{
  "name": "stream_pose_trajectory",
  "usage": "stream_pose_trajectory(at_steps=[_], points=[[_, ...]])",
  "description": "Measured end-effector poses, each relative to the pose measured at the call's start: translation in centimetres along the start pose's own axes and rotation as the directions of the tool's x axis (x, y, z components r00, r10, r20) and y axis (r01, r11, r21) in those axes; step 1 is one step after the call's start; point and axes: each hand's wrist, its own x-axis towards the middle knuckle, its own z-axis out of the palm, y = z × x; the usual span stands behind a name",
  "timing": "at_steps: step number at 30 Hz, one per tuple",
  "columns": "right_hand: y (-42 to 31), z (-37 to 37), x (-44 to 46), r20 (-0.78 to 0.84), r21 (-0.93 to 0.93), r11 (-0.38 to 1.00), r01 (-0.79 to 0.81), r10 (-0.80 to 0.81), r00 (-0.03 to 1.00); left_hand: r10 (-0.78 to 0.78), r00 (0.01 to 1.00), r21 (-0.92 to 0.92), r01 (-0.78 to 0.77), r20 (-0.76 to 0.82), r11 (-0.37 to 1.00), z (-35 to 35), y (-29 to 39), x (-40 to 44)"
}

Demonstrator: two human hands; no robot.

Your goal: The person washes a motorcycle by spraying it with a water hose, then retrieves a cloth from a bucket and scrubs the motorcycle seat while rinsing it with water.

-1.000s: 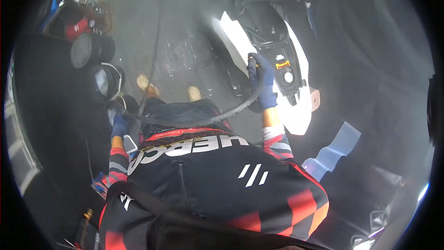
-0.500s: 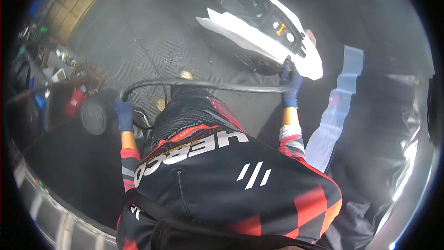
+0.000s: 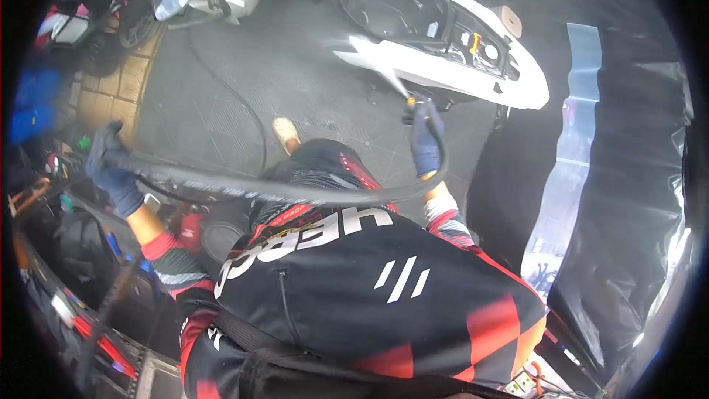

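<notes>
Right hand (image 3: pixel 426 140) had grip closed around spray gun (image 3: pixel 410 102), tip pointing ahead and left. Mist (image 3: pixel 390 75) blew by white scooter (image 3: pixel 436 66), slanting across, ahead of right hand, nearer than left. Left hand (image 3: pixel 117 177) had grip clamped on black hose (image 3: pixel 295 191).

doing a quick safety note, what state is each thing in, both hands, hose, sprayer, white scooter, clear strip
left hand, gloved, grip closed on the hose
right hand, gloved, grip closed on the sprayer
hose, curved, spanning between the hands
sprayer, spraying, pale jet at its tip
white scooter, open well uncovered, partly hazed by spray
clear strip, wavy, not flat
</notes>
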Motion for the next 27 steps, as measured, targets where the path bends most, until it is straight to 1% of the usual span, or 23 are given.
stream_pose_trajectory(at_steps=[1, 2, 3, 4, 5, 6, 8, 9, 10, 12, 13, 14, 16, 17, 18, 19, 20, 22, 23, 24, 25, 26, 27], points=[[-0.2, 2.3, -0.5, 0.060, 0.189, 0.980, -0.066, 0.056, 0.997, 0.027, 0.999, 0.086, -0.028, 0.018, 0.996, -1.0, -3.0, 0.7], [-0.6, 3.1, -0.7, 0.046, 0.195, 0.977, -0.084, 0.076, 0.996, 0.052, 0.998, 0.167, -0.059, 0.045, 0.984, -1.9, -4.7, 1.5], [-1.1, 4.1, -0.3, -0.020, 0.031, 0.999, -0.013, 0.014, 1.000, 0.069, 0.996, 0.157, -0.078, 0.057, 0.984, -2.7, -5.4, 2.1], [-1.6, 5.2, 0.3, -0.077, -0.140, 0.989, 0.053, -0.064, 0.995, 0.064, 0.995, 0.205, -0.079, 0.078, 0.976, -3.3, -6.4, 2.8], [0.3, 4.7, 1.4, -0.104, -0.117, 0.993, -0.014, 0.002, 0.995, 0.058, 0.994, 0.253, -0.080, 0.094, 0.964, -3.4, -7.3, 3.8], [-0.1, 4.8, 2.0, -0.120, -0.115, 0.993, -0.017, 0.003, 0.993, 0.071, 0.993, 0.244, -0.092, 0.094, 0.965, -2.8, -8.6, 4.5], [-1.1, 5.3, 2.7, -0.219, -0.092, 0.995, -0.026, 0.005, 0.976, 0.137, 0.982, 0.086, -0.149, 0.130, 0.985, -1.4, -11.4, 4.9], [0.5, 5.6, 3.0, -0.141, -0.020, 0.998, -0.054, 0.050, 0.989, 0.134, 0.989, 0.020, -0.135, 0.058, 0.991, -0.5, -9.9, 5.7], [0.2, 6.7, 3.2, -0.153, -0.024, 0.998, -0.061, 0.056, 0.987, 0.142, 0.988, 0.009, -0.143, 0.063, 0.990, 0.4, -10.4, 7.0], [-0.6, 9.0, 3.0, -0.134, -0.194, 0.981, -0.021, -0.005, 0.991, -0.027, 0.992, -0.037, 0.031, 0.127, 0.999, 2.2, -12.3, 9.1], [0.7, 9.4, 4.3, -0.196, -0.216, 0.976, 0.040, -0.083, 0.977, -0.041, 0.992, -0.028, 0.045, 0.117, 0.999, 2.8, -12.6, 10.6], [1.9, 9.9, 4.2, -0.214, -0.227, 0.973, 0.035, -0.084, 0.973, -0.032, 0.992, -0.048, 0.038, 0.121, 0.998, 3.9, -14.2, 11.5], [-0.1, 12.7, 3.6, -0.281, -0.192, 0.981, -0.003, -0.052, 0.958, 0.015, 0.995, -0.134, -0.001, 0.103, 0.991, 6.0, -17.7, 12.0], [-1.2, 14.8, 3.5, -0.314, -0.117, 0.991, -0.063, 0.024, 0.949, 0.029, 0.994, -0.154, -0.013, 0.101, 0.988, 7.3, -19.4, 12.7], [-1.9, 15.7, 3.5, -0.339, -0.117, 0.991, -0.061, 0.018, 0.941, 0.163, 0.984, -0.132, -0.152, 0.076, 0.979, 8.6, -21.4, 13.2], [-2.7, 16.1, 3.3, -0.357, -0.242, 0.969, -0.043, -0.048, 0.933, 0.300, 0.952, -0.106, -0.293, 0.058, 0.950, 9.6, -23.4, 14.2], [-3.6, 17.2, 2.8, -0.364, -0.362, 0.932, -0.033, -0.108, 0.925, 0.322, 0.945, -0.118, -0.314, 0.055, 0.942, 10.5, -25.3, 14.9], [-10.8, 20.9, 1.0, -0.451, -0.224, 0.974, -0.023, -0.083, 0.889, 0.229, 0.959, -0.260, -0.181, 0.170, 0.949, 11.1, -27.3, 15.6], [-14.5, 22.1, 0.4, -0.439, -0.265, 0.964, 0.013, -0.132, 0.889, 0.216, 0.964, -0.258, -0.171, 0.155, 0.951, 11.3, -28.5, 16.1], [-18.2, 23.2, -0.1, -0.426, -0.301, 0.952, 0.046, -0.178, 0.887, 0.203, 0.961, -0.364, -0.123, 0.190, 0.923, 11.5, -29.7, 16.8], [-22.2, 23.8, -0.6, -0.461, -0.334, 0.943, -0.008, -0.156, 0.874, 0.200, 0.953, -0.464, -0.075, 0.227, 0.883, 11.7, -31.2, 16.9], [-26.7, 24.9, -0.9, -0.504, -0.361, 0.930, -0.071, -0.130, 0.854, 0.202, 0.954, -0.466, -0.079, 0.221, 0.881, 12.5, -33.1, 17.0], [-31.3, 26.6, -1.1, -0.512, -0.371, 0.928, -0.033, -0.175, 0.841, 0.163, 0.955, -0.496, -0.020, 0.247, 0.868, 13.8, -34.8, 16.9]])
